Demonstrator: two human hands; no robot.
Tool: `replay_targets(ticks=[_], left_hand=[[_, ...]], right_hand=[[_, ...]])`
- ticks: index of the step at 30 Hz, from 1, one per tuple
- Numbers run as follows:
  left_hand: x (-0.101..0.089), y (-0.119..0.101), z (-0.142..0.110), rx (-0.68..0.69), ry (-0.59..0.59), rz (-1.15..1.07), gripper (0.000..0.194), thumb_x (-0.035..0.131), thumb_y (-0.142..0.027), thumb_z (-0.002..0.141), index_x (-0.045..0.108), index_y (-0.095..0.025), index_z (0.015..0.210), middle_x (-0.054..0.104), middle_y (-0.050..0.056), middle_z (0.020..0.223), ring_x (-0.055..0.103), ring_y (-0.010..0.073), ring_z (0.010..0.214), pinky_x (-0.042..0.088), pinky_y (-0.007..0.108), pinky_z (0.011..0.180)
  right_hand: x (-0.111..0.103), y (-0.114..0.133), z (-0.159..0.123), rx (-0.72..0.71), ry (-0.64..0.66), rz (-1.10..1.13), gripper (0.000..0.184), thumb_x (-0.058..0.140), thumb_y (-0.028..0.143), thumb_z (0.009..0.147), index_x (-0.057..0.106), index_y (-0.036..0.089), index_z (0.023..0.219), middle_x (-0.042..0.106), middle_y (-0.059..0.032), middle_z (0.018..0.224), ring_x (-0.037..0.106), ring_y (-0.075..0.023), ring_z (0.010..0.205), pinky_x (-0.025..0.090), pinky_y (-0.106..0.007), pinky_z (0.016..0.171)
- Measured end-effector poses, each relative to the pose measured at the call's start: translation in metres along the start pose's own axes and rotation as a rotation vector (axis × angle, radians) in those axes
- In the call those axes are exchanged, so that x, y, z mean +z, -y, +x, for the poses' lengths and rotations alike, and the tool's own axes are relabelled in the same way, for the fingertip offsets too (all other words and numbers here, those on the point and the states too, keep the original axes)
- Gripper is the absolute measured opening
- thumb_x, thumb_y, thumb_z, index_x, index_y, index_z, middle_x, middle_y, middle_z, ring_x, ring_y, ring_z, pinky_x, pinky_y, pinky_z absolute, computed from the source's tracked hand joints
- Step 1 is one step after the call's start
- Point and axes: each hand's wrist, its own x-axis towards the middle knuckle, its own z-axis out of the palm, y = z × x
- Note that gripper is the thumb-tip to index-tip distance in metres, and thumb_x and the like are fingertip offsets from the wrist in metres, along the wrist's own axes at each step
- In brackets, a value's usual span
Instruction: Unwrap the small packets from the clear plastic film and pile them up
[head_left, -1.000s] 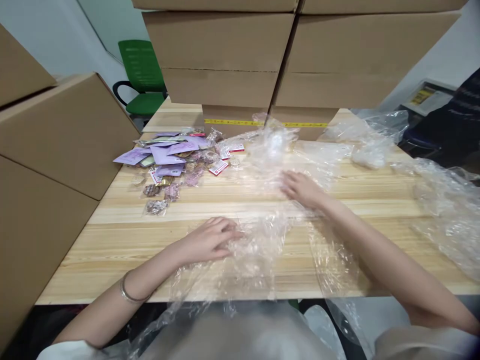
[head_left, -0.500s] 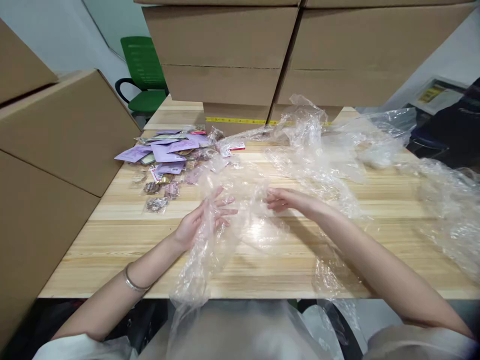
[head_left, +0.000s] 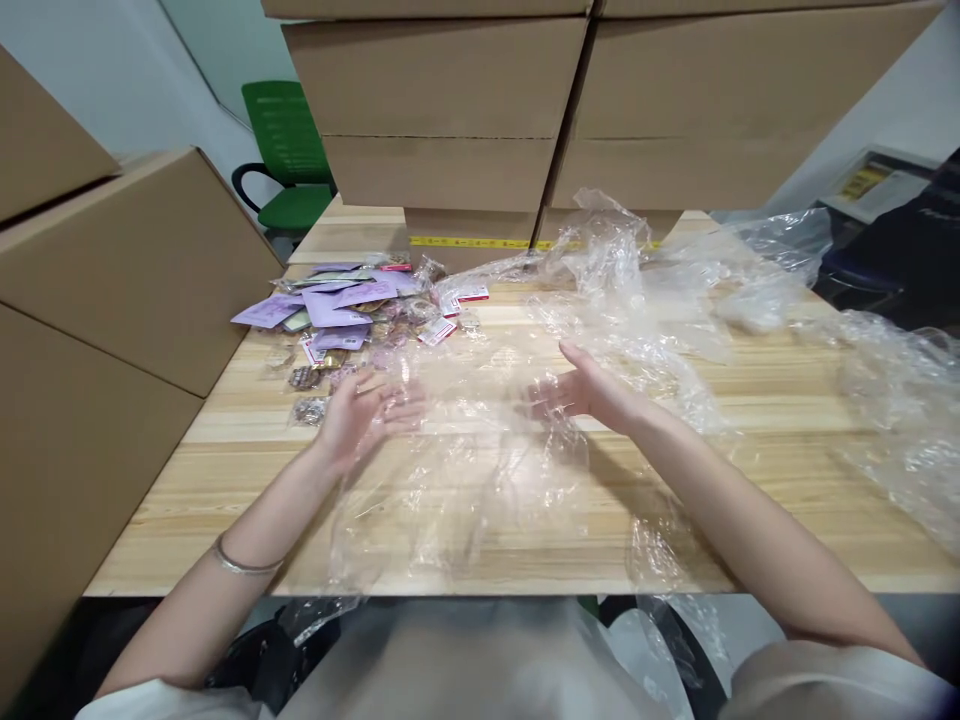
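A thin clear plastic bag or sheet [head_left: 457, 500] lies crumpled across the front middle of the table, its near left end hanging over the edge. At its left side is my left hand [head_left: 364, 412], palm turned inward, fingers apart and slightly blurred against the plastic. My right hand [head_left: 589, 388] is at the other side with its thumb raised and its fingers stretched toward the left. Clear film partly overlays those fingertips. Neither hand grips anything that I can see. Small clear packets [head_left: 309, 411] lie just left of my left hand.
Lilac packets [head_left: 334, 308] and other small bagged items are piled at the back left. More clear plastic film [head_left: 600, 260] is heaped at the back and right [head_left: 900, 420]. Cardboard boxes stand at the back [head_left: 450, 90] and left [head_left: 135, 270]. A green chair [head_left: 289, 150] is beyond.
My left hand has moved left and out of the plastic, which has sunk flatter onto the table. My right hand has opened, its thumb lifting. A red-and-white label near the pile now shows.
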Motion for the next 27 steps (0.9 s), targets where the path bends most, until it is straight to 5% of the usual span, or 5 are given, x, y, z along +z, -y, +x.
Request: replay_targets(ticks=[8,17,22,25,27], left_hand=[[-0.007,-0.037,-0.001,-0.024,-0.127,0.295,0.07,0.045,-0.076,0.079,0.068,-0.015,0.104,0.07,0.015,0.11,0.069,0.0283,0.089,0.056,0.036,0.065],[-0.028,-0.02,0.013,0.4,-0.241,0.685,0.07,0.068,-0.038,0.077,0.045,-0.023,0.142,0.057,-0.003,0.07,0.052,0.011,0.055,0.043,0.023,0.054],[-0.041,-0.034,0.01,0.193,-0.321,1.124,0.055,0.064,-0.055,0.078,0.061,-0.017,0.117,0.06,0.0,0.063,0.055,0.0169,0.052,0.037,0.026,0.05],[-0.032,-0.064,0.003,0.266,-0.602,1.516,0.049,0.048,-0.064,0.086,0.066,-0.018,0.091,0.064,0.005,0.067,0.062,0.0241,0.066,0.042,0.031,0.06],[-0.027,-0.087,0.008,0.465,-0.719,1.7,0.048,0.042,-0.058,0.092,0.066,-0.017,0.099,0.068,0.01,0.086,0.065,0.0281,0.085,0.047,0.034,0.073]], right_hand=[[0.014,-0.011,-0.013,-0.239,-0.179,-0.438,0.032,0.063,0.048,0.085,0.072,0.02,0.096,0.073,-0.0067,0.09,0.067,-0.0169,0.071,0.055,-0.03,0.063],[0.009,-0.049,-0.049,-0.323,-0.625,-0.73,0.055,0.033,0.036,0.099,0.037,0.019,0.151,0.051,0.0055,0.044,0.056,-0.0181,0.042,0.047,-0.031,0.052],[-0.002,-0.061,-0.07,-0.071,-0.801,-1.312,0.039,0.046,0.04,0.095,0.07,0.017,0.115,0.072,-0.011,0.083,0.068,-0.0259,0.062,0.046,-0.033,0.05],[0.013,-0.045,-0.063,-0.376,-0.978,-1.389,0.044,0.038,0.039,0.099,0.066,0.013,0.121,0.07,-0.0167,0.109,0.07,-0.0303,0.09,0.054,-0.041,0.07],[0.026,-0.034,-0.044,-0.622,-0.785,-1.385,0.048,0.036,0.041,0.101,0.061,0.012,0.13,0.067,-0.0167,0.122,0.063,-0.0305,0.113,0.051,-0.046,0.093]])
